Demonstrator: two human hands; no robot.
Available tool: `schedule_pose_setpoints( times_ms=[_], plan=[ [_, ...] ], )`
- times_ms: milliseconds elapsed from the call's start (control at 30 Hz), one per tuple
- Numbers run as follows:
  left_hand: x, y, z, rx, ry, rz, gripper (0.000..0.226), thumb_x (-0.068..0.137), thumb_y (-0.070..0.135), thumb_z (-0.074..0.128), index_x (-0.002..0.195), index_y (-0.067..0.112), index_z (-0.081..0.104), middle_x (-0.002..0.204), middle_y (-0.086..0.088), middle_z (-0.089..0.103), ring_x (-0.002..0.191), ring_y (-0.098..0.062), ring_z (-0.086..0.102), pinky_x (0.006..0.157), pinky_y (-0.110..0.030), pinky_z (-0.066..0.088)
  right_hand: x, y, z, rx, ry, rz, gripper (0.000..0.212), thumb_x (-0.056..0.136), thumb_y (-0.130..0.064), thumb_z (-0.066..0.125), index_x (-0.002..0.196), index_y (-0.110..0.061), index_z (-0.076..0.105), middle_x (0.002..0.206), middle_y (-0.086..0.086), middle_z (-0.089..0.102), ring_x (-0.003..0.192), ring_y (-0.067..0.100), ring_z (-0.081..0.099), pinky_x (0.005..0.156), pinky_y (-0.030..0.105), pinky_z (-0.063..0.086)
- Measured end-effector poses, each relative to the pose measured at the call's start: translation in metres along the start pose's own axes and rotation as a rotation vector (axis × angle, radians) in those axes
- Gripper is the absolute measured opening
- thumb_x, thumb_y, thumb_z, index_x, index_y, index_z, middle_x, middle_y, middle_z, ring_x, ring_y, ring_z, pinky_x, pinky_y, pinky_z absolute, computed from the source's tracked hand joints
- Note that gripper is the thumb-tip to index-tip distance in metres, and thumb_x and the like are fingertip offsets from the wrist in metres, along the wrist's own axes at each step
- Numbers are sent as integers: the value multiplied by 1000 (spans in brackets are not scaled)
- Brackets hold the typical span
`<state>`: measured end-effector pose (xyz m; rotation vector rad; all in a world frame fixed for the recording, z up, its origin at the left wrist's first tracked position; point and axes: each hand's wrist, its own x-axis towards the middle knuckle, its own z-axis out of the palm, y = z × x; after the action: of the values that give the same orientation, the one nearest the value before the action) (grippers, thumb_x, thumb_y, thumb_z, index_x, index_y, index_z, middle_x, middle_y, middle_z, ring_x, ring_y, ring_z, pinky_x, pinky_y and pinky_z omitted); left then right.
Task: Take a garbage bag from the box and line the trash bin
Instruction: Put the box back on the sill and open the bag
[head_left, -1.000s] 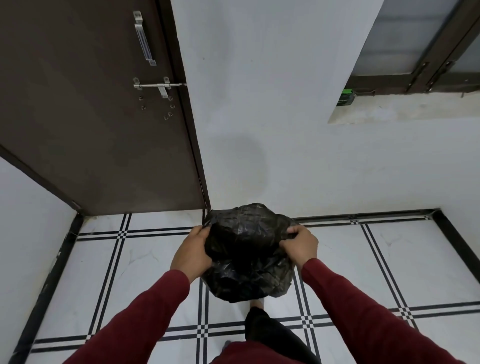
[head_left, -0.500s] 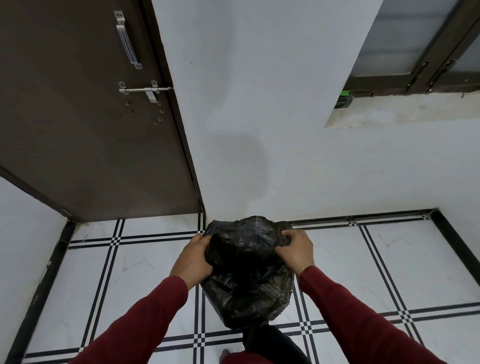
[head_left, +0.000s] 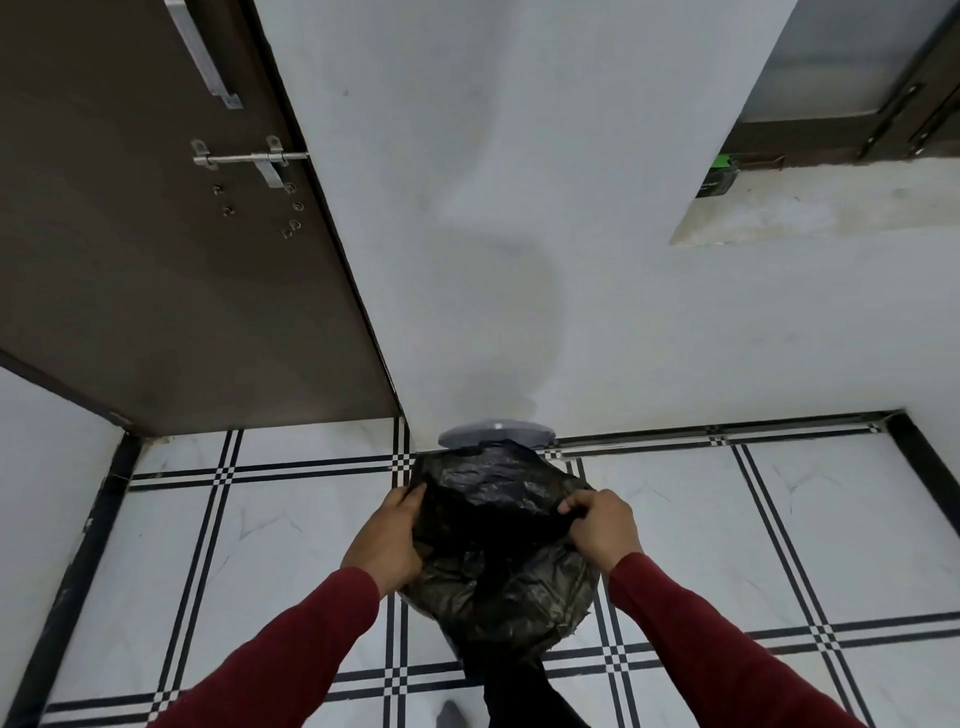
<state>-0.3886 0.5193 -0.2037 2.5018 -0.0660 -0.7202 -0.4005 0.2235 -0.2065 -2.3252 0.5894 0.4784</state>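
Head view: bag held over the bin, both grips engaged.

We held the black garbage bag (head_left: 498, 540) between both hands above the floor (head_left: 727, 545), just before the wall. Our left hand (head_left: 384, 540) gripped its left edge; our right hand (head_left: 602, 530) pinched the film at its right edge. A grey lid (head_left: 496, 431) showed just behind the bag; the bin itself lay hidden beneath. Both hands stood equally near, so we judged the mouth needed spreading sideways and down.

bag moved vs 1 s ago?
Yes. The black garbage bag has gone down, away from the wall base and over the floor tiles; a grey bin lid shows behind it.
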Motion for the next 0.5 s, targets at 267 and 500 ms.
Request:
schedule_pose_setpoints(
  times_ms=[267,500],
  plan=[
    [92,-41,68,179,-72,-15,107,80,12,71,166,31,10,169,6,16,117,-24,64,95,-32,55,84,42,52,-19,-18,57,46,80,-9,65,125,-12,70,123,13,65,115,36,63,96,32,46],
    [174,-92,172,111,-107,-28,117,78,13,78,166,33,3,170,7,11,103,-20,68,87,-32,59,154,102,146,-40,-10,47,59,80,-18,70,137,-17,54,139,9,47,110,34,64,90,34,49]
  ],
)
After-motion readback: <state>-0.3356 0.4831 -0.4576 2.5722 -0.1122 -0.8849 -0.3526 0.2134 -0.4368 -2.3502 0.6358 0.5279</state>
